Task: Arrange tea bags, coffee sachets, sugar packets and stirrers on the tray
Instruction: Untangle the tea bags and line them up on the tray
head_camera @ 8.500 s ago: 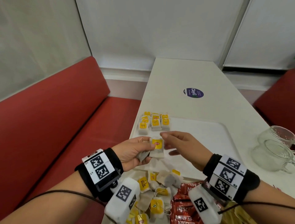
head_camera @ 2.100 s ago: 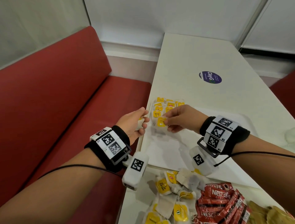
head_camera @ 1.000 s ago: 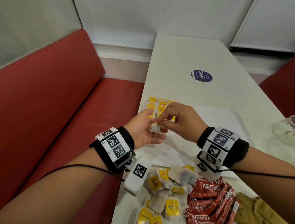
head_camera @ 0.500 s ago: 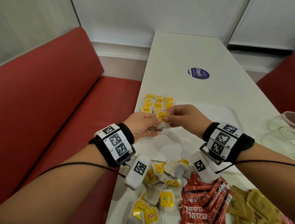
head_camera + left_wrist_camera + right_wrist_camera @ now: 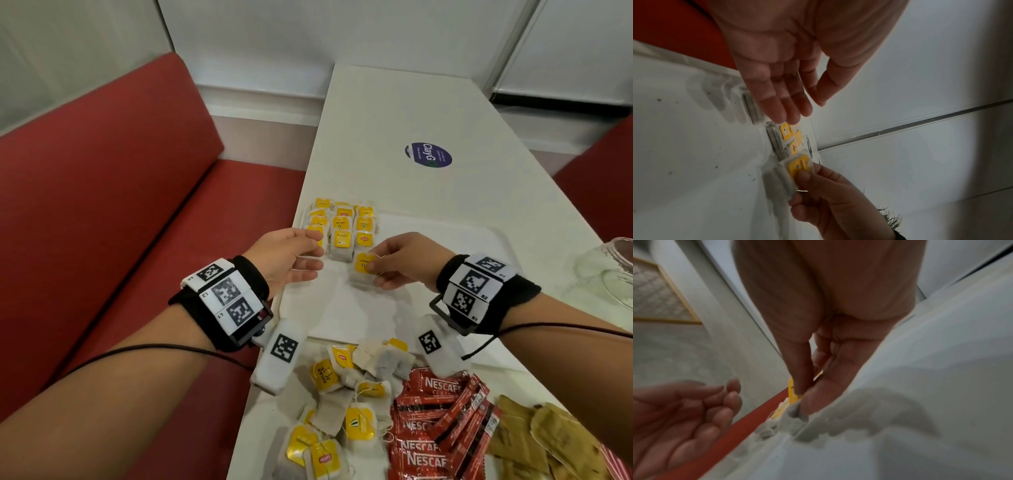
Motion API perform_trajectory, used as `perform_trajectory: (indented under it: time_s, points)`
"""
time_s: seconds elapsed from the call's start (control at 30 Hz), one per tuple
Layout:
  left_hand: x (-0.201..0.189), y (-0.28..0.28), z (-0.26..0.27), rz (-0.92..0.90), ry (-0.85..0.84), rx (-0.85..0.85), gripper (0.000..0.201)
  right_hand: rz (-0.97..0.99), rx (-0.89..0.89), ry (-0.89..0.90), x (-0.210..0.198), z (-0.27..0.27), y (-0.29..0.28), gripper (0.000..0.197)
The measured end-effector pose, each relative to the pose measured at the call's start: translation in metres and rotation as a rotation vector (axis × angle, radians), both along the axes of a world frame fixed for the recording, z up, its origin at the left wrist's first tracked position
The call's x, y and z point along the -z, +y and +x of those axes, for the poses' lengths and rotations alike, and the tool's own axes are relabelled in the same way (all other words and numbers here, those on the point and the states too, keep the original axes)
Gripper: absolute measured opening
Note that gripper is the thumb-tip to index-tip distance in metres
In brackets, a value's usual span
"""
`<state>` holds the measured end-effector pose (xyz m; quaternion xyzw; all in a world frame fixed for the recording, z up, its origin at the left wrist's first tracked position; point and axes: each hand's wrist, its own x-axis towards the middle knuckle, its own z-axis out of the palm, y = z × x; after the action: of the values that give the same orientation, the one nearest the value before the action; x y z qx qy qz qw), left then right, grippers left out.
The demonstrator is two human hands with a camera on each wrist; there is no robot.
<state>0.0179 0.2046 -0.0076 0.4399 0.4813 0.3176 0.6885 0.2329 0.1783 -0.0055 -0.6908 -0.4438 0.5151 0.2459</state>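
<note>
A white tray (image 5: 445, 236) lies on the white table, with several yellow-tagged tea bags (image 5: 342, 222) laid in rows at its far left corner. My right hand (image 5: 373, 270) pinches one tea bag (image 5: 362, 270) by its yellow tag, low over the tray just below the right column; the same tea bag (image 5: 797, 168) shows in the left wrist view, held by thumb and fingers. My left hand (image 5: 308, 257) hovers empty at the tray's left edge, and its fingers (image 5: 785, 105) are straight. A loose heap of tea bags (image 5: 346, 401) and red coffee sachets (image 5: 442, 425) lies near me.
Brown packets (image 5: 548, 442) lie at the near right beside the coffee sachets. Glass jars (image 5: 609, 274) stand at the table's right edge. A round purple sticker (image 5: 428, 156) marks the far tabletop. A red bench (image 5: 102, 222) runs along the left.
My hands have come apart: the left hand let go of the tea bag and opened, and the right hand carried the bag down and right toward the tray, below the right column.
</note>
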Motion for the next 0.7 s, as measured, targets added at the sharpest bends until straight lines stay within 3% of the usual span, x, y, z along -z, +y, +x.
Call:
perform_trajectory:
  time_s: [0.27,0.7]
  points:
    - [0.002,-0.004,0.001,-0.007,0.021,0.040,0.013,0.099,0.069,-0.211,0.004,0.001,0.014,0.033]
    - [0.001,-0.015,0.013,-0.015,0.052,0.105,0.011,0.200,-0.070,-0.530,0.005,-0.007,0.019,0.050]
